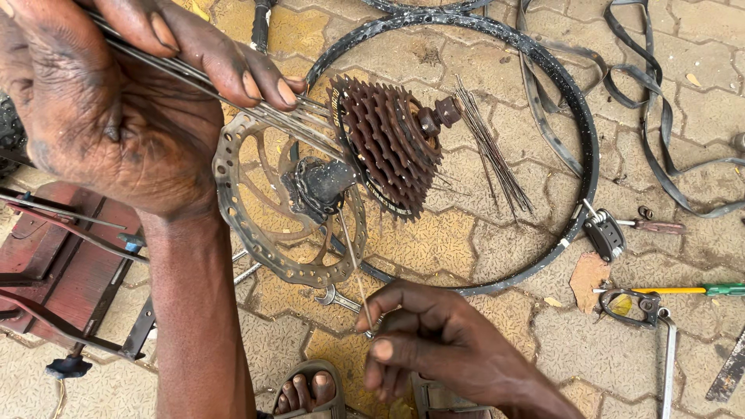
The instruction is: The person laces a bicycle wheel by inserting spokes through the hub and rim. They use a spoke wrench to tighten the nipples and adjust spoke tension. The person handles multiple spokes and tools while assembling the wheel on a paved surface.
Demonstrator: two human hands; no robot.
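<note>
Your left hand (101, 109) gripped a spoke bundle (233, 97); your right hand (434, 341) pinched one spoke (353, 260) into the hub (318, 186) mid-pavement. Lacing in hand; next needed seating its head.

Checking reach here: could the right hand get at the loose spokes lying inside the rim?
Probably yes. The right hand pinches one spoke at the hub, but open paving lies between it and the loose spokes; it would have to let go first.
</note>
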